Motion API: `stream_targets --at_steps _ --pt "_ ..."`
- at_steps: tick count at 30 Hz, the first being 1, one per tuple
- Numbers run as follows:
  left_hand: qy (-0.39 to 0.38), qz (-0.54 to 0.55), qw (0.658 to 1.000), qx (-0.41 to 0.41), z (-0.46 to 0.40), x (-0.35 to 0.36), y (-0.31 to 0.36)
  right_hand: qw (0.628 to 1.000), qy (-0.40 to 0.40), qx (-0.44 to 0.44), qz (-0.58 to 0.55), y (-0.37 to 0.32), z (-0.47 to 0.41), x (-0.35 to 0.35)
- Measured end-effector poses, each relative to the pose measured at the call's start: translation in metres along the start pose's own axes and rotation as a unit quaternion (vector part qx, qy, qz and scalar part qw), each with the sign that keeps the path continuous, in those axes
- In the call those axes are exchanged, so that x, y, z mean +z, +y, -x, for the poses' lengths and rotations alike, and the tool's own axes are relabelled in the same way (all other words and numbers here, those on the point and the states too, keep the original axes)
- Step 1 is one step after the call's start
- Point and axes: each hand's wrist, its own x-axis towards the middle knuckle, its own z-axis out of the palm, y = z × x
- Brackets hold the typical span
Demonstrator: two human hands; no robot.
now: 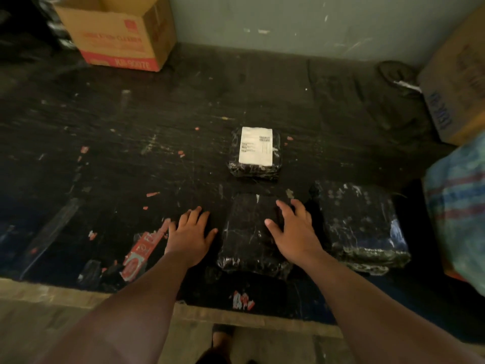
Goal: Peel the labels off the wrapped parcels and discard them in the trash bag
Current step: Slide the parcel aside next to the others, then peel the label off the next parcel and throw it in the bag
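Note:
Three black-wrapped parcels lie on a dark, scuffed table (pixel 131 143). The far parcel (pixel 254 172) carries a white printed label (pixel 256 145) on its top. The near middle parcel (pixel 246 237) shows no label; my right hand (pixel 291 229) rests on its right side with fingers spread. My left hand (pixel 190 232) lies flat on the table just left of that parcel, fingers straight. A larger parcel (pixel 362 224) with no label showing sits to the right. No trash bag can be picked out for certain.
An open cardboard box (pixel 118 32) stands at the back left, another box (pixel 456 82) at the right edge. A blue-green woven sack (pixel 459 219) bulges at the right. Red tape scraps (pixel 141 250) litter the table. A dark crumpled object (pixel 396 72) lies by the wall.

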Motion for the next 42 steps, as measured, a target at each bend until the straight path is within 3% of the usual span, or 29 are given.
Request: stream_targets --at_steps 6,13,18,27,37,42 --pt "0.004 0.071 0.997 -0.026 -0.071 -0.06 0.011 0.999 -0.014 -0.045 -0.006 -0.03 -0.078 -0.047" --pt "0.018 0.117 0.991 0.06 -0.158 -0.105 0.042 1.0 -0.003 -0.005 -0.013 -0.058 -0.157 -0.081" --pt "-0.008 0.176 0.979 0.103 -0.198 -0.097 0.063 1.0 -0.007 -0.004 0.006 -0.066 -0.204 -0.084" --pt "-0.016 0.142 0.982 0.125 -0.225 -0.066 0.069 0.995 -0.014 -0.006 0.104 -0.074 -0.287 -0.082" --pt "-0.013 0.2 0.973 0.117 -0.227 -0.059 0.068 0.977 -0.026 0.029 0.208 -0.096 -0.312 -0.075" --pt "-0.017 0.205 0.972 0.114 -0.228 -0.06 0.069 0.989 -0.019 -0.067 0.13 -0.084 -0.294 -0.086"
